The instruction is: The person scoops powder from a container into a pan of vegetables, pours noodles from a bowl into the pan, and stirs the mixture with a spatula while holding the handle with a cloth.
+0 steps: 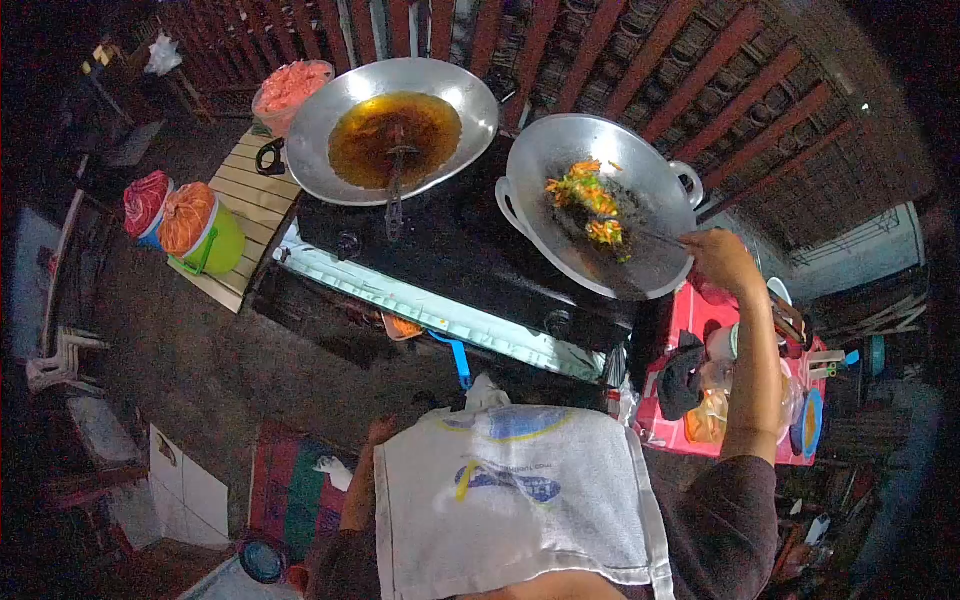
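My right hand (722, 258) is closed around the handle of a spatula (652, 235), which reaches into the right wok (665, 205). Chopped vegetables (585, 195) in orange, green and yellow lie in that wok, touching the spatula's far end. Down beside the apron (510, 500) hangs my left hand (383, 430), small and dim, its fingers not clear. In the left wok (465, 100) there is brown-yellow oil (365, 125), and a metal slotted turner (396, 190) rests across its near rim. Both woks sit on a black stove (440, 250).
At left, a slatted table (250, 170) bears a green bucket (220, 245) and a tub of pink pieces (295, 90). A pink-covered table (660, 425) with jars and bags stands right. A wooden slat fence (480, 45) runs behind the stove; a blue handle (460, 360) sticks out below it.
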{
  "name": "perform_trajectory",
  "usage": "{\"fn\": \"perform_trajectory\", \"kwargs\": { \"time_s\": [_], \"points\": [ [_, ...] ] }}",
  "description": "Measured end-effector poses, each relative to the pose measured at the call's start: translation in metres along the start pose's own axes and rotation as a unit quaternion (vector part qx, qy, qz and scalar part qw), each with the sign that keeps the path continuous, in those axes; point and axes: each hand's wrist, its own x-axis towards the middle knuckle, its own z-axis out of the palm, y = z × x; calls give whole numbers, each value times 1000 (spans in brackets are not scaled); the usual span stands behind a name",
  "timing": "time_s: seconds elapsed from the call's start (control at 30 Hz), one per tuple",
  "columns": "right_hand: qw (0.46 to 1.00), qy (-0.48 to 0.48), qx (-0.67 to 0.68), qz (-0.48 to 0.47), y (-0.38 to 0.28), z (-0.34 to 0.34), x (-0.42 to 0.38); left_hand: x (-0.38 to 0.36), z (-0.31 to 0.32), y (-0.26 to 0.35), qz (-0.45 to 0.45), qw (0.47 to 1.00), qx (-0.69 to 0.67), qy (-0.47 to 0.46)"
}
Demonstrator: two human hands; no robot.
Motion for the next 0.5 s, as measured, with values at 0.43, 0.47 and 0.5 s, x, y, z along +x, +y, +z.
{"fn": "perform_trajectory", "kwargs": {
  "time_s": [0.43, 0.47, 0.5],
  "points": [
    [989, 28, -128, 74, -4, 32, -1, -12, 8, -33, -76, 990, -109, -47],
    [988, 37, -117, 97, -8, 41, 8, -12, 6, -33, 4, 996, -82, 26],
    [986, 46, -106, 118, -12, 50, 14, -12, -7, -26, 82, 990, -55, 99]
  ]
}}
